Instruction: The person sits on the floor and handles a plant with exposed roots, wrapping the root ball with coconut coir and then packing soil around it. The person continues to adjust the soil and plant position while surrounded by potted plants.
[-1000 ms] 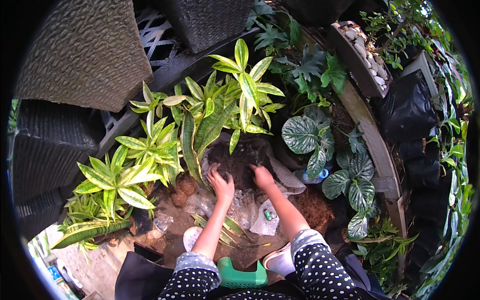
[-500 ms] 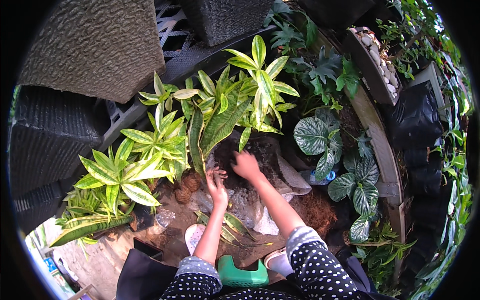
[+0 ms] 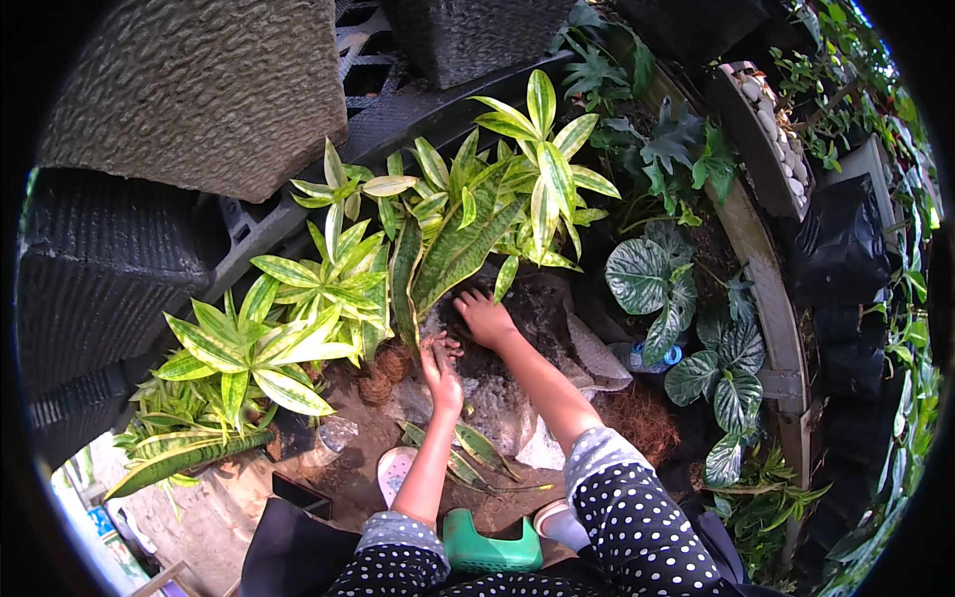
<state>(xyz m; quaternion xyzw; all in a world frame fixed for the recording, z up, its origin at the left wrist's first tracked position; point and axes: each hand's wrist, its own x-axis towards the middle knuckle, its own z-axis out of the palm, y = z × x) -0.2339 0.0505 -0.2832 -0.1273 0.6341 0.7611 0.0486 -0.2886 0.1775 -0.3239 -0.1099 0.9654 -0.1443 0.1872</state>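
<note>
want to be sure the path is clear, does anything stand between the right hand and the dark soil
Nothing visible does: the right hand is down at the left part of the dark soil. The tall snake plant leaves rise just beyond it, and the left hand is at its lower left, neither in between.

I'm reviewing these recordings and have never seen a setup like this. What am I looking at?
There's no machine here, just a person's two bare hands. Every picture comes from a fisheye camera worn on the head, looking down, so straight edges bend. The right hand is at a patch of dark soil; the left hand is close by, nearer the wearer. I can't make out anything held in either. On the ground lie loose leaves and brown fibre. A green stool sits nearest the wearer, and yellow-green plants grow on the left.
</note>
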